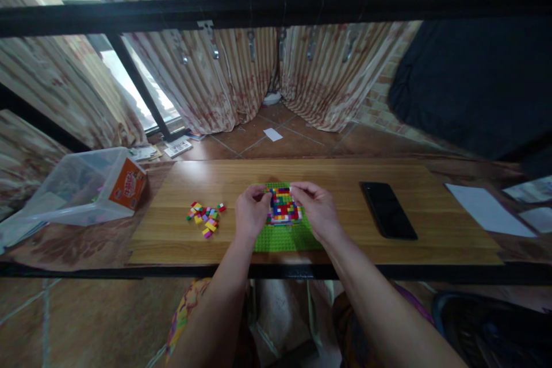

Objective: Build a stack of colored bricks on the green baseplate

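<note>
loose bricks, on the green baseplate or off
Off: the loose bricks lie on the wooden tabletop, left of the green baseplate.

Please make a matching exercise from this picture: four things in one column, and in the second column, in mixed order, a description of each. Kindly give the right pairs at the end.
Things
1. Phone
2. Baseplate
3. Loose bricks
4. Box

Descriptions
A. Many colours, scattered to the left of the left hand
B. See-through, with an orange label
C. Black, to the right of the right hand
D. Green, under the built bricks

Pairs: 1-C, 2-D, 3-A, 4-B
</note>
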Motion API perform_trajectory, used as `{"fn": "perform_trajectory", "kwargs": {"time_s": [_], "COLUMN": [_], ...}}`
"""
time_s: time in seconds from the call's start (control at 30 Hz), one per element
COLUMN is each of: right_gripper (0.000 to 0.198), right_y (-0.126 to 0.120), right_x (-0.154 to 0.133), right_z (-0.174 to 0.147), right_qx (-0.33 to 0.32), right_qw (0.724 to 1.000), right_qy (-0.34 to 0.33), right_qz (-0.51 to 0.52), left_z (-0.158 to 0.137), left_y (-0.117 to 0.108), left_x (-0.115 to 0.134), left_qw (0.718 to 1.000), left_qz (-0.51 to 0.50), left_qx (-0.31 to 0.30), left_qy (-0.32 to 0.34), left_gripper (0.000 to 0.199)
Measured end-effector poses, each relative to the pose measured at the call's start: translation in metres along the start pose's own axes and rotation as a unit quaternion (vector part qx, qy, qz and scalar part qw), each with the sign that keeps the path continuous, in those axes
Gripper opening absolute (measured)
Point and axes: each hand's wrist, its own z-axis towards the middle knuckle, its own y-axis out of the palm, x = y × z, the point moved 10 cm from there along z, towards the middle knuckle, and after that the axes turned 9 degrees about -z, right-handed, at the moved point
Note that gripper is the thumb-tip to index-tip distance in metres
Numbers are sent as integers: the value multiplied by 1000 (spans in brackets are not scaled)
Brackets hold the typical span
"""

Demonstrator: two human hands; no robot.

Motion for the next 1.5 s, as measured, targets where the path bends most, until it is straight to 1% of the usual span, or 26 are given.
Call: {"fn": "perform_trajectory", "kwargs": {"time_s": [0.13,0.3,0.5,0.63,0.8,0.9,1.0,1.07,1.2,1.27,1.37,1.5], "right_gripper": [22,24,23,22,22,21,18,16,16,16,17,16], "right_y": [0,1,4,4,4,6,6,9,21,27,33,35], "right_x": [0,1,1,1,-2,-5,-13,-19,-32,-36,-39,-39], "right_z": [-1,-2,-1,-1,-1,-2,-4,-6,-14,-19,-23,-25], "right_qx": [-1,-5,-9,-7,-12,-20,-22,-29,-55,-69,-83,-88], "right_qw": [1000,1000,999,999,998,995,985,973,949,941,933,930], "right_qy": [3,5,-12,-20,-35,-53,-90,-121,-180,-201,-213,-219], "right_qz": [-2,-13,-30,-43,-60,-87,-142,-193,-252,-264,-279,-283], "left_z": [5,9,6,3,2,3,4,2,-8,-14,-17,-18], "left_y": [2,8,12,14,11,-2,-17,-18,2,10,16,19], "left_x": [-10,-21,-22,-21,-19,-13,-4,4,20,25,26,23], "left_qw": [998,986,978,977,981,987,991,990,977,970,962,952], "left_qz": [-61,-153,-191,-199,-185,-157,-132,-139,-186,-201,-220,-243], "left_qx": [0,-11,-33,-38,-43,-22,7,-10,-105,-138,-161,-180], "left_qy": [-23,-57,-75,-74,-43,-21,-8,-8,-10,-11,-17,-39], "left_gripper": [23,24,21,19,23,23,21,19,19,19,20,23]}}
